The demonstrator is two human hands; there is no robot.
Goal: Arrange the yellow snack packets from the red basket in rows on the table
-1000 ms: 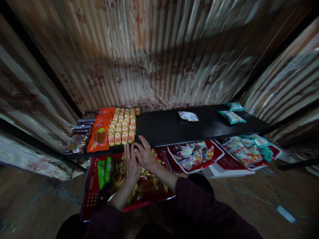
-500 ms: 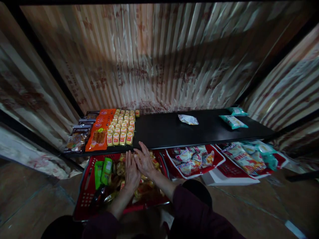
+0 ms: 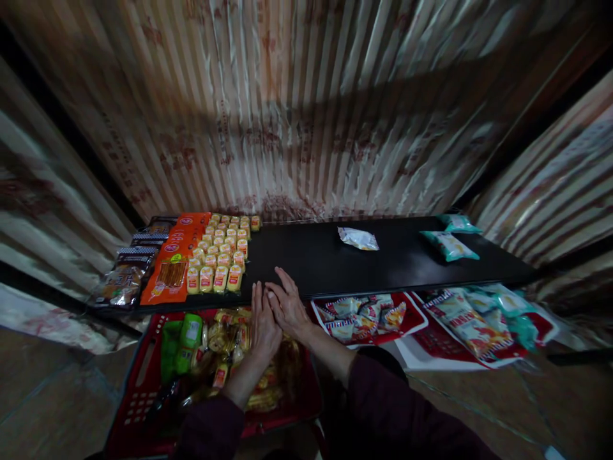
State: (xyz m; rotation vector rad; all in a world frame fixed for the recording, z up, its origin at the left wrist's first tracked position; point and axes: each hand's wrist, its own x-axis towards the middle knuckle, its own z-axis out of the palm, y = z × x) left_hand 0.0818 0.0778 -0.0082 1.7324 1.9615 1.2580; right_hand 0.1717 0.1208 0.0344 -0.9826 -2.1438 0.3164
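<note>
Above the front edge of the black shelf [image 3: 306, 259], my left hand [image 3: 265, 324] and my right hand [image 3: 290, 309] meet, touching, with fingers stretched out flat. No held item shows in either hand. Below them a red basket [image 3: 138, 377] contains small yellow-wrapped snack cakes [image 3: 220, 338] and green packets [image 3: 189, 342]. To the left of my hands, rows of the same yellow-wrapped cakes [image 3: 218, 252] stand on the shelf, beside orange packs [image 3: 167, 265] and dark brown packs [image 3: 122, 278].
A white packet [image 3: 358, 238] lies mid-shelf, and teal packets [image 3: 450, 246] are at its right end. Under the shelf sit two more red baskets, one with striped snack bags [image 3: 368, 316], the other with snack bags [image 3: 472, 319]. Black posts frame the sides.
The view has shifted, so the shelf goods on the left appear further left and lower. Both hands stay together, fingers extended, now appearing slightly further right against the shelf edge.
</note>
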